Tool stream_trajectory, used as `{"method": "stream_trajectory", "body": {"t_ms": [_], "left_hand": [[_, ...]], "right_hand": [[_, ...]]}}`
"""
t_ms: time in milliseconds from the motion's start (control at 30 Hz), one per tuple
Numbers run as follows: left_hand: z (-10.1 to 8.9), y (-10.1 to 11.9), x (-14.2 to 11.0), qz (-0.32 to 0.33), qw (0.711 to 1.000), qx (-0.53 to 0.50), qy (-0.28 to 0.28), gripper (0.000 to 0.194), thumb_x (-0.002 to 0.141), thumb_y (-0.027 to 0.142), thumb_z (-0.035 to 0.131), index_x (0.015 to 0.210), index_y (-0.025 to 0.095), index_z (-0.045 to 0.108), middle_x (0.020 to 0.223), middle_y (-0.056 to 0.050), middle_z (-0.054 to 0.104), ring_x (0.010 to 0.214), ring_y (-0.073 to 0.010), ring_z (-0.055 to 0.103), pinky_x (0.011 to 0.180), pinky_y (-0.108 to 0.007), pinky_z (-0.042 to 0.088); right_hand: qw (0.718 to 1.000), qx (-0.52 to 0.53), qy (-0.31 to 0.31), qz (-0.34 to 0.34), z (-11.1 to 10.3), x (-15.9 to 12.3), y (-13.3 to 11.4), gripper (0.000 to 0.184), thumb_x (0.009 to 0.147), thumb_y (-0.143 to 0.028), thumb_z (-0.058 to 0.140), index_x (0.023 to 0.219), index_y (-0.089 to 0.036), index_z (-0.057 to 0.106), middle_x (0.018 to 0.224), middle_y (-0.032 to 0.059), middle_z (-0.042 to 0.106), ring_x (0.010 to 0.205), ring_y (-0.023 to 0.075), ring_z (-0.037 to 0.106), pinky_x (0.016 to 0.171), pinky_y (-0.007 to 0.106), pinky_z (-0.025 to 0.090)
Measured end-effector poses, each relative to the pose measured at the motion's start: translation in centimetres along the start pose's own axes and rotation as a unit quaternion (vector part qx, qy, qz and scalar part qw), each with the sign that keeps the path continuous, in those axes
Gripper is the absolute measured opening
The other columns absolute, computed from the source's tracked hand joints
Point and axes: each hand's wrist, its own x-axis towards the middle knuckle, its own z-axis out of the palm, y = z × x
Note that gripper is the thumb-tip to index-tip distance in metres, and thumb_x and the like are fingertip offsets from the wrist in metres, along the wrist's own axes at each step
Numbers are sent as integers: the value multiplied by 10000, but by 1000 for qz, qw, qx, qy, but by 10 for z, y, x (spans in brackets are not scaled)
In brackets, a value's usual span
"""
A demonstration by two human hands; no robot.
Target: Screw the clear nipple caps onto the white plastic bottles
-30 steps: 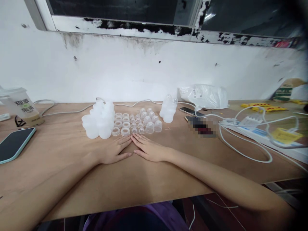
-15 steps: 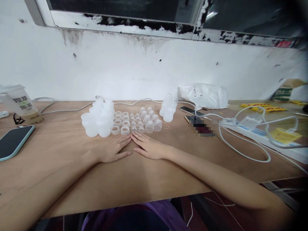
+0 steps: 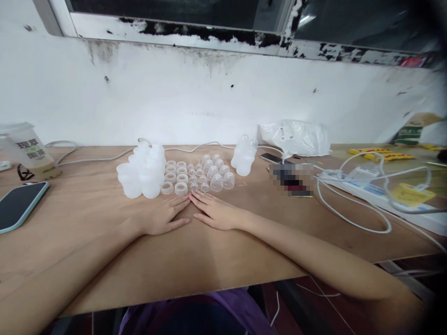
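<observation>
My left hand (image 3: 161,216) lies flat on the wooden table (image 3: 195,265), fingers out and nothing held. Beside it my right hand (image 3: 217,211) rests flat too; the fingertips of both meet at the middle. Just beyond them stand rows of small clear parts: screw rings (image 3: 180,188), bottle nipples (image 3: 204,186) and domed caps (image 3: 216,182). To the left of these is a cluster of frosted white bottles (image 3: 141,174). On their right stand several capped baby bottles (image 3: 243,160), close together.
At the left are a drink cup (image 3: 33,151) and a phone (image 3: 21,204). Further right lie a white plastic bag (image 3: 296,138), another phone (image 3: 274,158), a pixelated device (image 3: 293,180), and a power strip (image 3: 391,193) with looping white cables (image 3: 349,221). A wall (image 3: 174,102) closes off the back.
Both hands stay in the same pose on the table. Only the camera view shifts slightly, so everything appears a little higher in the picture.
</observation>
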Motion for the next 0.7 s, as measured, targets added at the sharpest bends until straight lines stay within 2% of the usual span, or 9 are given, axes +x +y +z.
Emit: {"method": "stream_trajectory", "body": {"t_ms": [100, 167, 200, 300, 400, 533, 600, 700], "left_hand": [[-1, 1, 1, -37, 999, 4, 35, 367, 846, 366, 296, 1109, 179, 469, 1139, -74, 515, 977, -187, 512, 829, -310, 411], [1, 1, 2, -71, 995, 10, 74, 291, 846, 305, 293, 944, 180, 537, 963, -58, 570, 848, -169, 541, 741, -299, 441], [3, 1, 3, -81, 992, 16, 100, 264, 837, 287, 312, 929, 172, 531, 953, -63, 561, 855, -175, 531, 743, -305, 439], [9, -1, 7, -94, 978, 41, 180, 309, 791, 273, 403, 1067, 140, 447, 1101, -104, 482, 1009, -223, 445, 849, -362, 394], [13, -2, 10, -103, 974, 62, 194, 354, 775, 267, 432, 1101, 130, 418, 1063, -109, 496, 985, -238, 441, 845, -393, 385], [12, -2, 9, -90, 976, 57, 192, 267, 780, 242, 426, 1030, 154, 466, 886, -69, 547, 863, -210, 485, 759, -361, 414], [11, -1, 8, -91, 972, 43, 212, 259, 782, 244, 429, 1028, 172, 465, 921, -64, 545, 889, -204, 483, 769, -352, 410], [11, -3, 7, -93, 970, 27, 225, 375, 769, 301, 467, 1117, 176, 412, 1040, -77, 513, 977, -218, 449, 826, -363, 390]], "right_hand": [[997, -19, 68, 28, 1, 2, -2, 413, 855, -319, 304, 1208, -127, 403, 1169, 135, 490, 1100, 216, 433, 886, 368, 360], [991, -5, 108, 85, 3, 7, -2, 402, 850, -288, 322, 1228, -157, 363, 962, 100, 593, 895, 189, 547, 753, 331, 417], [986, 8, 121, 119, 5, 10, 0, 436, 843, -285, 340, 1259, -158, 307, 865, 80, 612, 792, 178, 568, 687, 312, 425], [969, 43, 147, 196, 10, 23, 7, 550, 823, -294, 388, 1308, -131, 188, 669, 32, 606, 600, 163, 557, 577, 275, 402], [956, 60, 168, 231, 12, 35, 13, 458, 829, -317, 379, 1248, -137, 334, 598, 22, 583, 563, 155, 538, 575, 265, 379], [951, 97, 199, 216, 10, 40, 17, 299, 840, -331, 371, 1020, -167, 544, 586, 11, 564, 542, 119, 502, 581, 235, 356], [947, 126, 219, 198, 9, 38, 17, 265, 844, -316, 369, 932, -163, 567, 600, 4, 566, 530, 99, 485, 575, 216, 347], [945, 142, 233, 182, 6, 34, 15, 254, 855, -298, 349, 865, -159, 562, 614, -1, 569, 526, 87, 475, 555, 200, 331]]}}
